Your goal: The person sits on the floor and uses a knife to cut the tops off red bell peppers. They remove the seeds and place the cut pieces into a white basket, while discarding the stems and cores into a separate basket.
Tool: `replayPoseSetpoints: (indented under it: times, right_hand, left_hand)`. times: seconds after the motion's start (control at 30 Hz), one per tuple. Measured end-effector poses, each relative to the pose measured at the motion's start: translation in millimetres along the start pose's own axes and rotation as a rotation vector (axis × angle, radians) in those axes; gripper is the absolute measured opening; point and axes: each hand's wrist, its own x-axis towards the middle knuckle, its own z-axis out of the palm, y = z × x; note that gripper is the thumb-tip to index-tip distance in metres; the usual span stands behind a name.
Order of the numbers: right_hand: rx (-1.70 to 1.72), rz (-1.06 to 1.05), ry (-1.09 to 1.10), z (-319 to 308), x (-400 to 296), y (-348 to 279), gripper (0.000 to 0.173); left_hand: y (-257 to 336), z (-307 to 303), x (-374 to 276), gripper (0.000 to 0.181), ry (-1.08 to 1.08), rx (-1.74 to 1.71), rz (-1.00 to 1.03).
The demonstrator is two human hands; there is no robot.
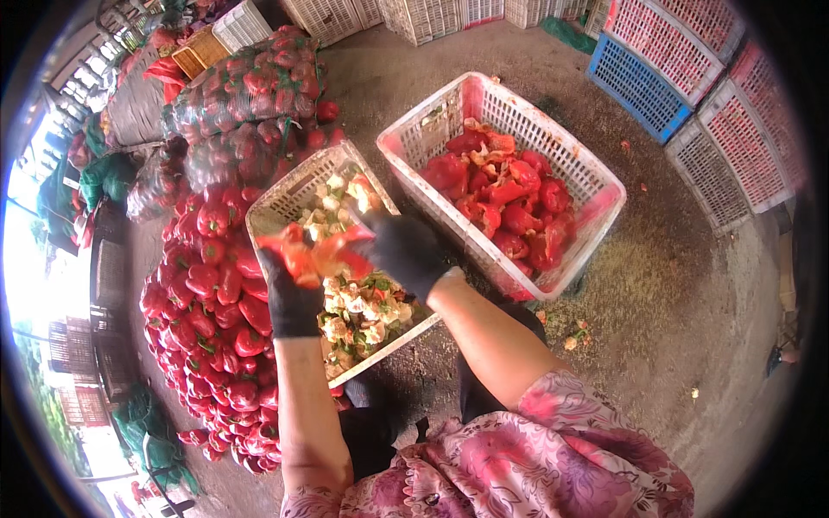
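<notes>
My left hand (291, 291), in a black glove, holds an opened red bell pepper (311, 256) over a dirty white plastic crate (382, 346). My right hand (408, 249), also gloved in black, is closed at the pepper's right side; motion blur hides whether it grips the flesh or some tool. Pale pepper cores (363, 304) with green stems lie in the crate below both hands. Beyond my right hand stands a second white crate (550, 129) holding torn red pepper pieces (505, 194). A large heap of whole red peppers (220, 311) lies left of my left hand.
Mesh sacks full of red peppers (239, 97) lie beyond the heap. Stacked crates, one a blue crate (638, 87), stand at the upper right, with more pale crates (414, 19) along the top. Pepper scraps (576, 337) and seeds are scattered on the floor.
</notes>
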Motion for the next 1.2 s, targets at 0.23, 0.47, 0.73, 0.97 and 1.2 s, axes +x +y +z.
replayPoseSetpoints:
  times: [0.23, 0.47, 0.73, 0.97, 1.2]
  right_hand:
    - [-0.162, 0.423, 0.403, -70.2, 33.0, 71.1, 0.047]
    - [0.344, 0.317, 0.400, -75.4, 28.1, 64.2, 0.041]
    - [0.493, 0.515, -0.313, -3.7, 25.6, 35.9, 0.060]
    - [0.255, 0.525, -0.531, 51.5, 8.1, 54.2, 0.034]
    - [0.133, 0.631, -0.638, 68.6, -3.6, 28.1, 0.039]
  left_hand:
    - [-65.8, 131.9, 63.3, 0.043, -0.402, 0.198, 0.002]
    - [17.8, 42.1, 43.8, 0.035, -0.253, 0.178, -0.035]
    - [108.8, -213.7, -149.5, 0.017, 0.640, 0.592, 0.317]
    - [-15.8, -342.6, -231.5, 0.057, 0.787, 1.085, 0.070]
    - [-43.5, -318.8, -162.4, 0.078, 0.670, 2.091, -0.241]
